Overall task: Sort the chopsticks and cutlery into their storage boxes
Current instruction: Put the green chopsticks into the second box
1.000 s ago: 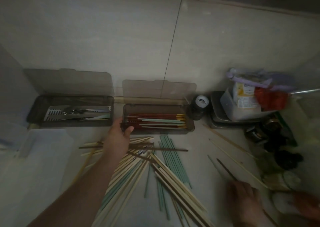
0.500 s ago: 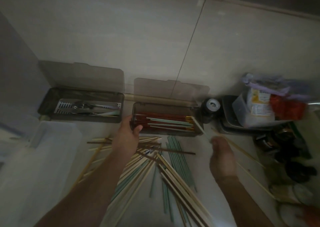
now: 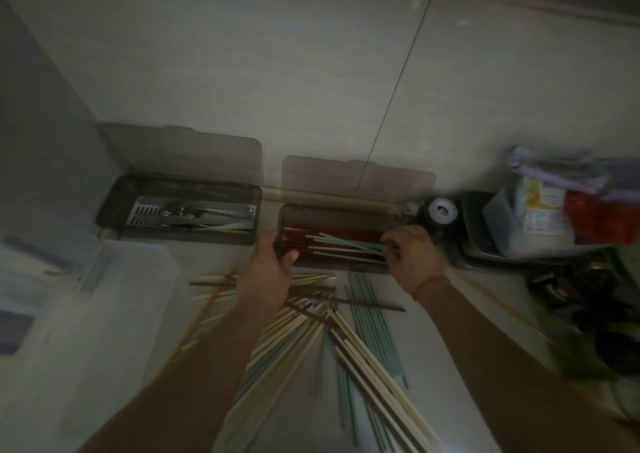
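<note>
Only one view here: my head cam looks steeply down and forward, close over the counter (image 3: 214, 262), facing the wall (image 3: 311, 71) at its back edge.

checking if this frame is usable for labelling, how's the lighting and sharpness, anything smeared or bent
Head view: dim and underexposed overall, no glare; the chopstick box and both hands, left hand and right hand, read fairly sharp; the white container at left and the clutter at right are smeared; wide-angle bending curves the wall tile seam.
</note>
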The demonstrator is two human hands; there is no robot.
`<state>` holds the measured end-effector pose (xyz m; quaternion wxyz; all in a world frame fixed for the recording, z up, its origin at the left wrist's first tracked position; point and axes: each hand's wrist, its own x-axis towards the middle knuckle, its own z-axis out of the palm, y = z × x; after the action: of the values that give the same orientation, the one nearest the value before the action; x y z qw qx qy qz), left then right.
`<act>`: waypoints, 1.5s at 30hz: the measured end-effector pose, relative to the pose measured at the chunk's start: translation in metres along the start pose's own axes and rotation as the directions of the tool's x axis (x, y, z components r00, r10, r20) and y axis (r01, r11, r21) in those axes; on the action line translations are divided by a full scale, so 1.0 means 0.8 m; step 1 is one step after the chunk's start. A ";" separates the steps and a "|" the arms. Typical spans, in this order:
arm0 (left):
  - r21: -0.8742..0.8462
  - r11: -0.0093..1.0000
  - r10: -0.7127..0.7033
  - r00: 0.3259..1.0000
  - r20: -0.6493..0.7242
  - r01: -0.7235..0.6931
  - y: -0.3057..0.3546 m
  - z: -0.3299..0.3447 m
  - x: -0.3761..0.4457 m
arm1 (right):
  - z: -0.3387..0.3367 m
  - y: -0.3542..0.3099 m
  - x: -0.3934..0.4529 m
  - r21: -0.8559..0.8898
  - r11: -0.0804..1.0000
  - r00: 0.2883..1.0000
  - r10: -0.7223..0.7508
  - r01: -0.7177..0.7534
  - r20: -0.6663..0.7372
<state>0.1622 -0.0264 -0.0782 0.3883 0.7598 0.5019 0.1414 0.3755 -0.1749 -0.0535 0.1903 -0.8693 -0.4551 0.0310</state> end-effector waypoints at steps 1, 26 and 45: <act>0.009 1.000 -0.003 1.000 0.000 0.003 0.000 0.000 0.000 | -0.004 -0.001 -0.013 0.012 1.000 0.992 -0.027 0.029 -0.120; 0.060 0.998 0.001 1.000 0.019 -0.002 0.015 -0.005 -0.006 | 0.004 0.108 -0.312 -0.229 0.973 0.964 -0.063 0.002 -0.259; 0.058 0.998 -0.002 1.000 0.008 0.002 0.019 -0.006 -0.010 | -0.041 -0.063 -0.098 0.412 0.911 0.983 0.091 -0.017 -0.162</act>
<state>0.1655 -0.0342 -0.0625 0.3683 0.7707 0.5050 0.1236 0.2981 -0.2219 -0.0146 0.4068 -0.8218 -0.3954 0.0532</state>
